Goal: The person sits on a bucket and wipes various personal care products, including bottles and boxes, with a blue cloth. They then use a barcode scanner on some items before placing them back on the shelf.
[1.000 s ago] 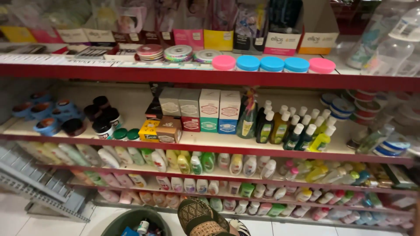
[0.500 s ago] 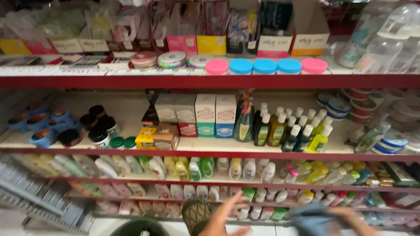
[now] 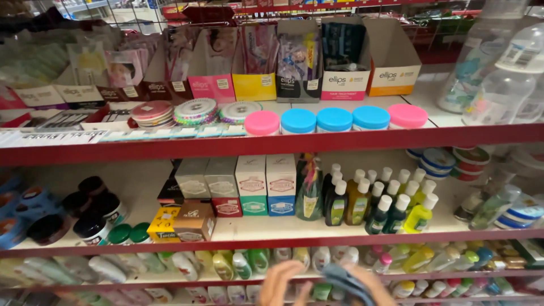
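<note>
Left hand: the left hand (image 3: pixel 285 283) rises at the bottom edge of the view, fingers loosely spread and empty, just in front of the small bottles (image 3: pixel 238 265) on the lower shelf.
Right hand: the right hand (image 3: pixel 371 286) sits just beside it, largely hidden; it appears closed on a grey-blue cloth (image 3: pixel 347 281) (the grip itself is covered by the fabric).
Cloth: bunched between the two hands, low in the frame, before the red shelf edge (image 3: pixel 272 241).
Middle shelf: white cartons (image 3: pixel 266 184) with green and blue bands, beside white-capped oil bottles (image 3: pixel 377 204); dark jars (image 3: pixel 93 209) stand at the left.
Top shelf: pink and blue lidded tubs (image 3: pixel 334 120) in a row, with open display boxes (image 3: pixel 345 56) behind.
</note>
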